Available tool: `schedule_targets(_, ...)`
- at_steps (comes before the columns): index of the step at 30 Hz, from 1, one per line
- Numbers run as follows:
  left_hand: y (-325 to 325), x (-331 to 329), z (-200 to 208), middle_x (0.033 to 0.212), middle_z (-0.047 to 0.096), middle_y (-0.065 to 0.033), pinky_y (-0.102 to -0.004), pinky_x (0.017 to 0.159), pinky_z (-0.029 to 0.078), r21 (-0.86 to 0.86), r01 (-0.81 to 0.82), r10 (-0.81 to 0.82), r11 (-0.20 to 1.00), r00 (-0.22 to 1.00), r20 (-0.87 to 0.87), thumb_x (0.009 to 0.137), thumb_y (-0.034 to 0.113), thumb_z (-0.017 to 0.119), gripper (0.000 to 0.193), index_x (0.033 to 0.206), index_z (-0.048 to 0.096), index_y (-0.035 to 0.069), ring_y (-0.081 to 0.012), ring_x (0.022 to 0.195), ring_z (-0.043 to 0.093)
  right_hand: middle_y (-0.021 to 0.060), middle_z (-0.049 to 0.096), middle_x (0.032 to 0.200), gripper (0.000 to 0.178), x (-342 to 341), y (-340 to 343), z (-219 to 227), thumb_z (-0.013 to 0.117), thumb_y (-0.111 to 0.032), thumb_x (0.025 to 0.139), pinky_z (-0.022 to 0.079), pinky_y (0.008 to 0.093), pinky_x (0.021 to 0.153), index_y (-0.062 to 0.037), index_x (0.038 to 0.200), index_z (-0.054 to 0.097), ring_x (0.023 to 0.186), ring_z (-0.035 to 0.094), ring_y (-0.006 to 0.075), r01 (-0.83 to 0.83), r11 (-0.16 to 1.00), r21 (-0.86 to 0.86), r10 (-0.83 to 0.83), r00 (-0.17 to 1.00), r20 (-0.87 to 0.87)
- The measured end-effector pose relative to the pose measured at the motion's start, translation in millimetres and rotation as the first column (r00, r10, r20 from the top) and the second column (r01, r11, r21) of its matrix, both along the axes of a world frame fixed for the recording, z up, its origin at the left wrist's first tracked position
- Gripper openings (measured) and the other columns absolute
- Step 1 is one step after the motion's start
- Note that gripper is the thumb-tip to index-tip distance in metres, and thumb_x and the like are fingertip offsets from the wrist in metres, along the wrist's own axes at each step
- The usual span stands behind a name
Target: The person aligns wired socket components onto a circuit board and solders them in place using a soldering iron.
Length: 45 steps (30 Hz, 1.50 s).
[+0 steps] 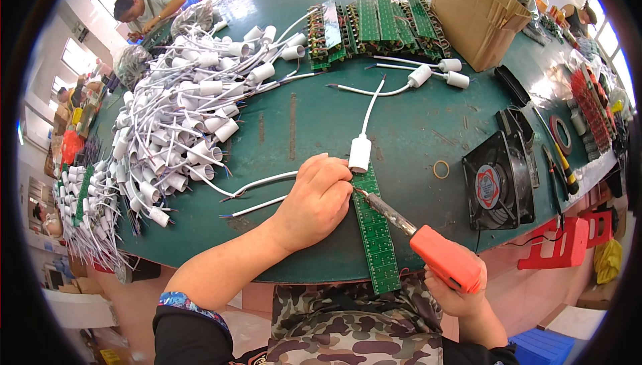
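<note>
My right hand (pixel 461 295) is wrapped round the red handle of a soldering gun (pixel 445 258). Its hot tip reaches the upper part of a long green circuit board (pixel 376 231), right by my left fingertips. My left hand (pixel 315 201) is closed at the board's left edge; what its fingers pinch is hidden. Two white cables (pixel 264 183) run out leftward from under that hand. Just beyond the board's far end, touching or overlapping it, lies a white cylindrical cap (pixel 360 154) with its cable pointing away from me.
A large heap of white capped cables (pixel 180 111) covers the table's left. Stacked green boards (pixel 378 21) and a cardboard box (pixel 475 17) stand at the back. On the right are a black fan (pixel 498 181), pliers (pixel 554 174) and a screwdriver (pixel 567 171). Another person (pixel 150 11) works at far left.
</note>
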<state>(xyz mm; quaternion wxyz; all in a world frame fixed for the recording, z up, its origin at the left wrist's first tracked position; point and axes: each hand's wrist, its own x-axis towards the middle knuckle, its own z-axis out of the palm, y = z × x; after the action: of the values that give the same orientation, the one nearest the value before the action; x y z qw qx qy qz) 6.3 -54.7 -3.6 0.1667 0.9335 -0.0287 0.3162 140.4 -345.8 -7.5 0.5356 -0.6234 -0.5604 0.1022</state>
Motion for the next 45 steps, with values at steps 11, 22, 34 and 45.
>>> schedule_targets(11, 1.0, -0.3, -0.6, 0.108, 0.060, -0.0106, -0.0503, 0.103, 0.047, 0.005, 0.008, -0.008, 1.000, 1.000, -0.004, 0.071, -0.006, 0.076, 0.027, 0.093, 0.063, 0.003, -0.0332, 0.111, 0.063, 0.0161, 0.073, 0.095, 0.061, -1.4, 1.2, -0.4, 0.082, 0.000, 0.073, 0.054, 0.0323, 0.063, 0.0098, 0.129, 0.059, 0.068, 0.067, 0.0232, 0.021, 1.000, -0.019, -0.021, 1.000, -0.016)
schedule_targets(22, 0.9, 0.2, -2.4, 0.108, 0.060, -0.0111, -0.0508, 0.101, 0.048, 0.015, 0.006, -0.007, 1.000, 1.000, 0.014, 0.072, -0.006, 0.075, 0.026, 0.092, 0.063, 0.003, -0.0337, 0.110, 0.063, 0.0153, 0.073, 0.094, 0.060, 0.1, 0.3, 3.4, 0.082, -0.001, 0.073, 0.056, 0.0333, 0.065, 0.0089, 0.127, 0.060, 0.070, 0.069, 0.0245, 0.018, 1.000, -0.026, -0.018, 1.000, 0.000)
schedule_targets(34, 0.3, -0.8, -0.6, 0.108, 0.060, -0.0115, -0.0505, 0.102, 0.048, 0.020, 0.006, -0.006, 1.000, 1.000, 0.011, 0.073, -0.006, 0.075, 0.025, 0.093, 0.063, 0.002, -0.0337, 0.111, 0.062, 0.0067, 0.073, 0.090, 0.053, -9.7, -30.7, 2.6, 0.082, -0.008, 0.082, 0.059, 0.0325, 0.079, 0.0065, 0.129, 0.062, 0.076, 0.071, 0.0191, 0.136, 0.983, -0.121, -0.172, 0.914, -0.367)
schedule_targets(45, -1.1, -4.9, 6.1, 0.112, 0.060, -0.0118, -0.0512, 0.104, 0.047, 0.055, -0.008, 0.010, 0.998, 1.000, -0.022, 0.073, -0.002, 0.077, 0.027, 0.096, 0.064, 0.003, -0.0347, 0.115, 0.062, 0.0057, 0.074, 0.088, 0.057, -5.6, -32.1, 2.6, 0.082, -0.010, 0.085, 0.058, 0.0302, 0.077, 0.0088, 0.133, 0.057, 0.075, 0.070, 0.0141, 0.131, 0.991, -0.012, -0.131, 0.979, -0.159)
